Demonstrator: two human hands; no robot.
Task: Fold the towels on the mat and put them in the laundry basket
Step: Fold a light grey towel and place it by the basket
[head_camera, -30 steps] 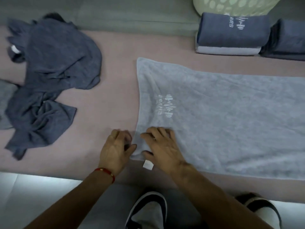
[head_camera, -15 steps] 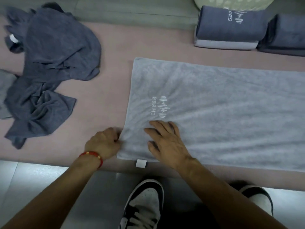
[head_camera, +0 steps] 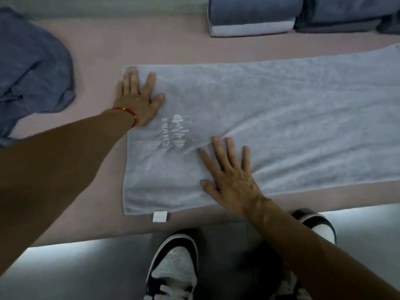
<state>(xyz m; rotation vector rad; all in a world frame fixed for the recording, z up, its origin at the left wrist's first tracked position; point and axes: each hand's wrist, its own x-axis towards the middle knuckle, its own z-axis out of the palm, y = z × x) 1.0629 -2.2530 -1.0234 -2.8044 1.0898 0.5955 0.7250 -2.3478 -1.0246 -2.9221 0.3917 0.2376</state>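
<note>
Both hands are pressing flat on the light grey towel (head_camera: 281,118), which is lying spread out on the pink mat (head_camera: 97,57). The left hand (head_camera: 139,100) is resting near the towel's far left corner, fingers straight. The right hand (head_camera: 231,176) is lying splayed near the front edge, just right of the logo (head_camera: 175,131). The hands are sitting well apart.

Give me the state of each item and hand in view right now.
Light towel: spread flat on the mat, unfolded, slightly wrinkled.
Dark towels: crumpled heap, unfolded.
Folded stack: folded, dark on light.
Second stack: folded.
Left hand: flat, pressing the towel's far corner.
Right hand: flat on the towel's near edge.
</note>
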